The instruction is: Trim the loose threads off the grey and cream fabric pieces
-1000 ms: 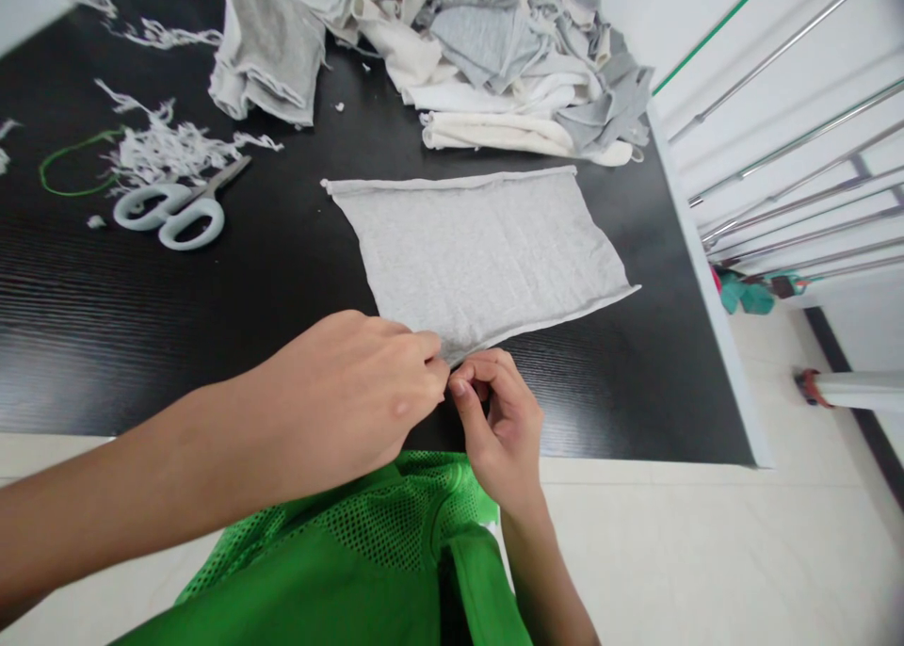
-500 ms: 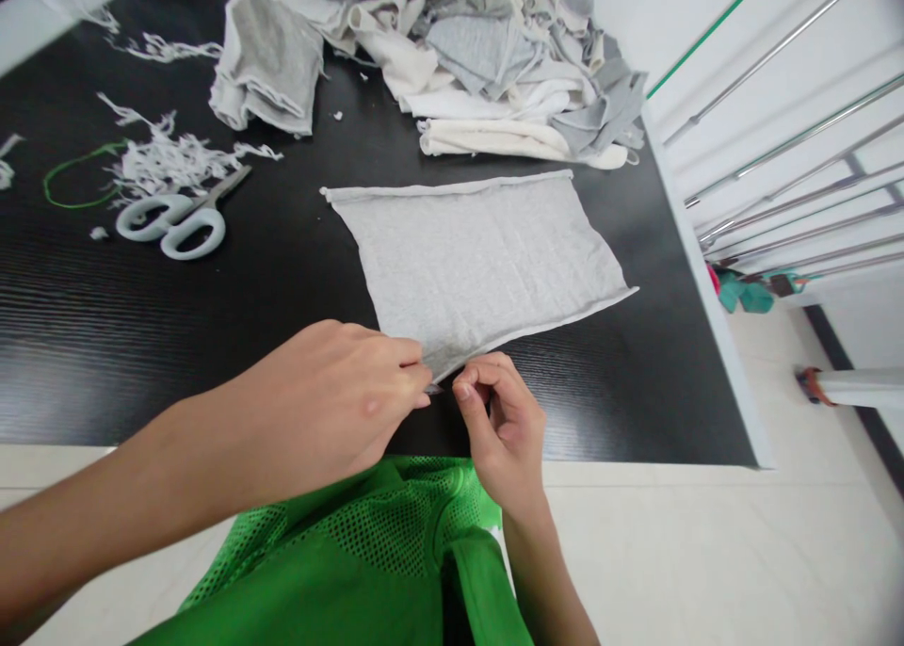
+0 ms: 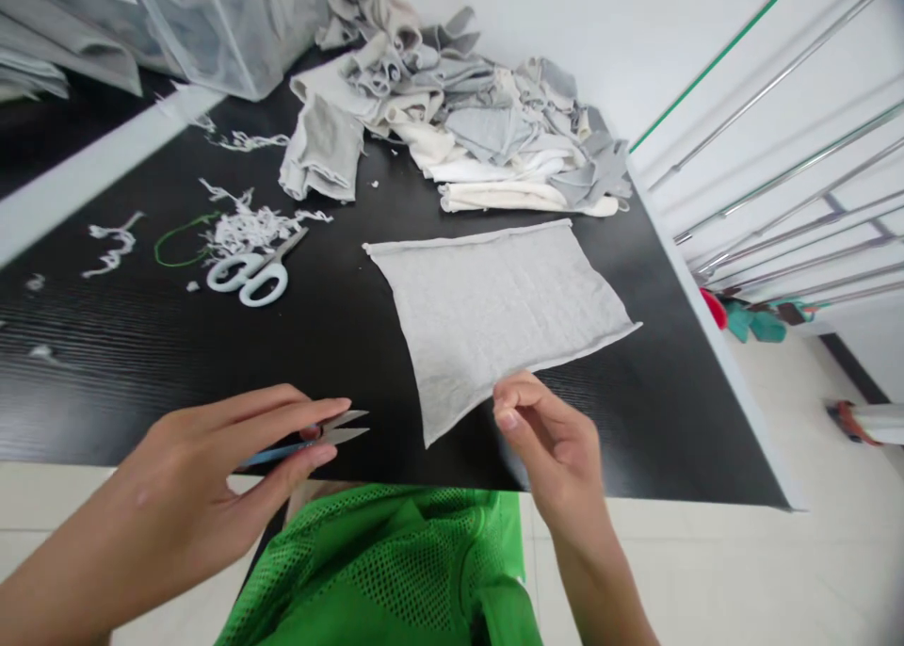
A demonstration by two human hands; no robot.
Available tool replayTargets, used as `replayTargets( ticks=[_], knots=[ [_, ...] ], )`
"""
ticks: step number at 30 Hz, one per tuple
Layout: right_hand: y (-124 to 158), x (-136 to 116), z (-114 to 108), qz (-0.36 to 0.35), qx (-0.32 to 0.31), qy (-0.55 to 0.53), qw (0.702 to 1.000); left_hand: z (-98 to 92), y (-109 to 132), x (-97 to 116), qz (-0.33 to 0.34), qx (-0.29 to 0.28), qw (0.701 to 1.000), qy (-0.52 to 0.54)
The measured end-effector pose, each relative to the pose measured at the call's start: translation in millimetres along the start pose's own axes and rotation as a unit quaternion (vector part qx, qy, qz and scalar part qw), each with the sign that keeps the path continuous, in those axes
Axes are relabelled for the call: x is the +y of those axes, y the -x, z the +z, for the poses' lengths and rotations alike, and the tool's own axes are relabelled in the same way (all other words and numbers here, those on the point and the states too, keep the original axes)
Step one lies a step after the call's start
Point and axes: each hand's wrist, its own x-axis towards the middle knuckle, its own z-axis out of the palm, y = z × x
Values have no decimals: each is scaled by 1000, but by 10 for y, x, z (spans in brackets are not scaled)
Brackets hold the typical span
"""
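In my left hand [image 3: 201, 467] is a small pair of thread snips [image 3: 347, 427] with a blue handle. Their two blades stand apart and point right, over the table's front edge. A light grey cloth [image 3: 501, 302] with rolled edges lies on the black table, its near-left corner pointing toward me. My right hand [image 3: 561, 444] is closed in a pinch at the cloth's near edge. Whatever its fingertips hold, if anything, is too small to make out.
White-handled scissors [image 3: 261, 279] lie beside a heap of thread scraps [image 3: 244, 230] and a green loop [image 3: 169, 246]. Grey and cream cloths [image 3: 487, 128] are piled at the back. A clear plastic bin [image 3: 212, 34] stands back left; metal poles [image 3: 777, 76] lean at right.
My left hand has drawn back left from the cloth's corner, and the snips' blades now show. The right hand keeps its pinch, slightly farther right. The view has shifted, showing more at the back left.
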Motion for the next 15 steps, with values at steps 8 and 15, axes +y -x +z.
replayTargets(
  ticks=[8,15],
  knots=[
    [-1052,-598,519,-154,-110,148,971,-91,27,-50,-102,18,994,26],
    [-2122,-395,1670,-284,-290,255,878,-302,133,-159,-133,45,987,79]
  ],
)
